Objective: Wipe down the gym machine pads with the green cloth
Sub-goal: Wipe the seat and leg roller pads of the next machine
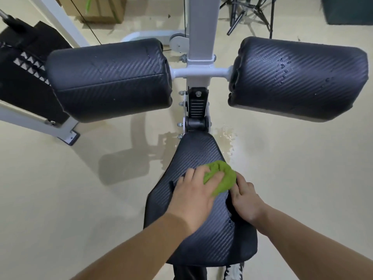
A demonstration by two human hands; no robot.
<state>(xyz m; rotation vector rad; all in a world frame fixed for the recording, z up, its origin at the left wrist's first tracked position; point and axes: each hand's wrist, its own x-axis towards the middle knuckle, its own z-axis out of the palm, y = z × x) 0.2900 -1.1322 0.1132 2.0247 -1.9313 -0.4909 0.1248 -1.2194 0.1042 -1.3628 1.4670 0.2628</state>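
Note:
The black seat pad (197, 150) of the gym machine lies below me, narrow end away from me. A bunched green cloth (223, 176) rests on its right side. My left hand (191, 197) lies flat on the seat with its fingers over the cloth's left part. My right hand (245, 201) sits at the seat's right edge, its fingers touching the cloth's right side. Two black roller pads hang above: the left pad (109, 77) and the right pad (298, 77), which carries water drops.
A white steel post (199, 33) rises between the roller pads. Water is puddled on the beige floor (228, 136) right of the seat. A white frame leg (34, 122) and black weight stack stand at left. A tripod (250, 15) and cardboard box (99, 9) stand behind.

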